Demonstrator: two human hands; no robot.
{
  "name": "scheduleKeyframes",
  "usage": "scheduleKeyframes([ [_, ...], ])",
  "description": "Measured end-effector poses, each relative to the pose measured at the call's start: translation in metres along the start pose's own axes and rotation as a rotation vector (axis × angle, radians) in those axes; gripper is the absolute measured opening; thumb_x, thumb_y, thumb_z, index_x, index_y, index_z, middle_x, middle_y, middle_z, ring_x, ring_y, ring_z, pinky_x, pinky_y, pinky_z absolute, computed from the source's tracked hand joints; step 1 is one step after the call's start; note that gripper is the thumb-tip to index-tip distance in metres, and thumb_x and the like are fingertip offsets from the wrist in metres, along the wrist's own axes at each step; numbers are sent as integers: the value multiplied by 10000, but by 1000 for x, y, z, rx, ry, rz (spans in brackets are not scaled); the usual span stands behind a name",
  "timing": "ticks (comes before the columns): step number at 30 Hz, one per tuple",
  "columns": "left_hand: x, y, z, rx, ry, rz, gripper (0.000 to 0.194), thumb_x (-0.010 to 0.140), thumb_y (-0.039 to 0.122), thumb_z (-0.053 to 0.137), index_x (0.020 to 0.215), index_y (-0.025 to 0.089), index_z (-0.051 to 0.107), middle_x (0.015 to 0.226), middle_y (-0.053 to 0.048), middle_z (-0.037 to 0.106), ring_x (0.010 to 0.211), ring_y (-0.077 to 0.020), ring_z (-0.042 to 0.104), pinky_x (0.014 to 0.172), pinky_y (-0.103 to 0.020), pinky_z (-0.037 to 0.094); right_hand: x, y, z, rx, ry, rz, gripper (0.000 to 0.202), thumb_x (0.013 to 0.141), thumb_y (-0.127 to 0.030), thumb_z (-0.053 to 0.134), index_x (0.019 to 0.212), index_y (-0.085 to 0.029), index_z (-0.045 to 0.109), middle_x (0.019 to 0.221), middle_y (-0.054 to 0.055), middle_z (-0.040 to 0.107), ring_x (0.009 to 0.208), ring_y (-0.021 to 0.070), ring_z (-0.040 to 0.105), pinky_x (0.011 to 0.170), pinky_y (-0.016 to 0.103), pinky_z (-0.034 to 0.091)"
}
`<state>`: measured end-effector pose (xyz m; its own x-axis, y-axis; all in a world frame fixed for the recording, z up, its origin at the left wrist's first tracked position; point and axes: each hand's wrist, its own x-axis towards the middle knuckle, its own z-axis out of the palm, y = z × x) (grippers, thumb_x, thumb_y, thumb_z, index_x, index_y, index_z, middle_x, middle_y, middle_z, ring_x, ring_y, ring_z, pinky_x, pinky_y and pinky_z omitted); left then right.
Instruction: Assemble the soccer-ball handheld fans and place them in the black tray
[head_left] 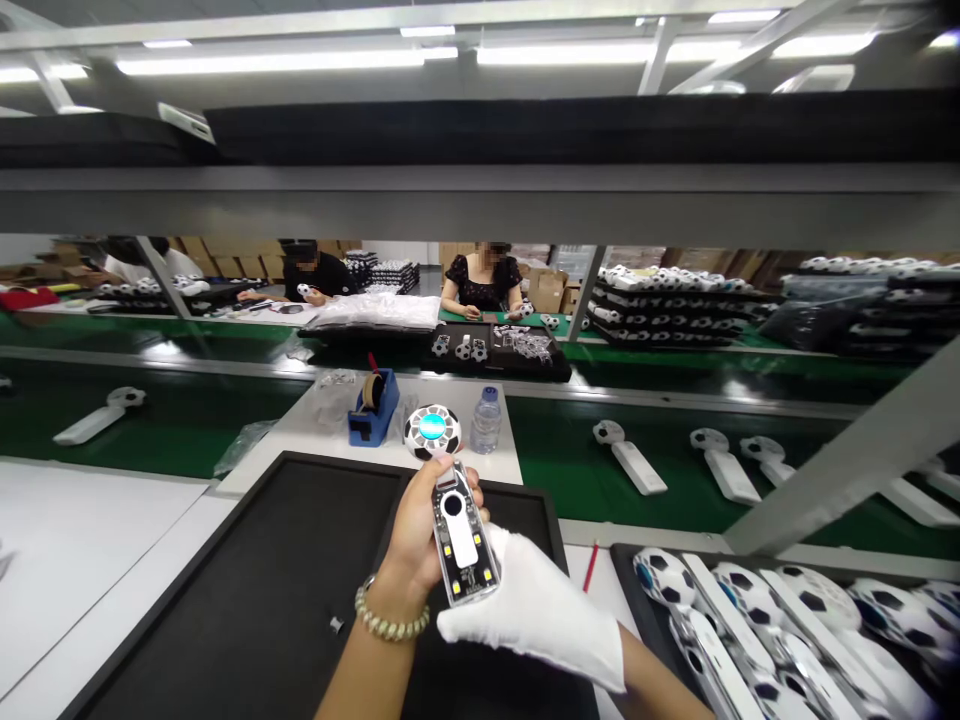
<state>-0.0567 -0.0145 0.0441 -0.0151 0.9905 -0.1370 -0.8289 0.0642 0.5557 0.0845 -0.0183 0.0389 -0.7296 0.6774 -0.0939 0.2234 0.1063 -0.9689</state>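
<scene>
Both my hands hold a handheld fan with a round, football-patterned head [433, 432] that has a bright blue centre. Its see-through handle [465, 550] faces me, showing a dark circuit board, a white strip and yellow squares. My bare left hand [415, 528], with a beaded bracelet at the wrist, wraps around the upper left of the handle. A white glove covers my right hand [525, 605], which grips the handle's lower right side, thumb beneath the bottom end. Under my hands lies a black tray [247, 580] with a small metallic piece [336, 625] on it.
Behind the tray stand a blue tape dispenser [373, 408] and a water bottle [486, 420]. Football-headed fans [630, 458] lie on the green conveyor [555, 450]. At right, a black tray [626, 580] holds several more, near a red pencil [591, 566]. People sit opposite.
</scene>
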Motion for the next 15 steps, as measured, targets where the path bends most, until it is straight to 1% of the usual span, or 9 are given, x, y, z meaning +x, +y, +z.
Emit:
scheduleKeyframes([
  [6,-2,1,0,-20,-24,-20,178,861,224,448,1022,178,509,641,0,551,516,-106,523,474,-220,436,-4,-4,1,-107,-10,9,262,883,-331,510,1046,-132,562,960,37,603,774,122,594,666,281,525],
  [12,-3,3,0,-41,-15,-37,207,852,218,453,1045,165,506,645,-2,549,511,-105,518,466,-223,442,-2,1,1,-207,-12,8,270,885,-339,503,1061,-144,563,1015,48,597,835,141,594,720,311,523],
  [15,-4,5,1,-73,5,-48,196,839,202,464,1022,151,513,651,-4,548,515,-105,524,465,-220,445,-3,4,0,-257,1,-1,296,880,-352,509,1080,-139,555,1033,55,594,865,155,594,739,336,521],
])
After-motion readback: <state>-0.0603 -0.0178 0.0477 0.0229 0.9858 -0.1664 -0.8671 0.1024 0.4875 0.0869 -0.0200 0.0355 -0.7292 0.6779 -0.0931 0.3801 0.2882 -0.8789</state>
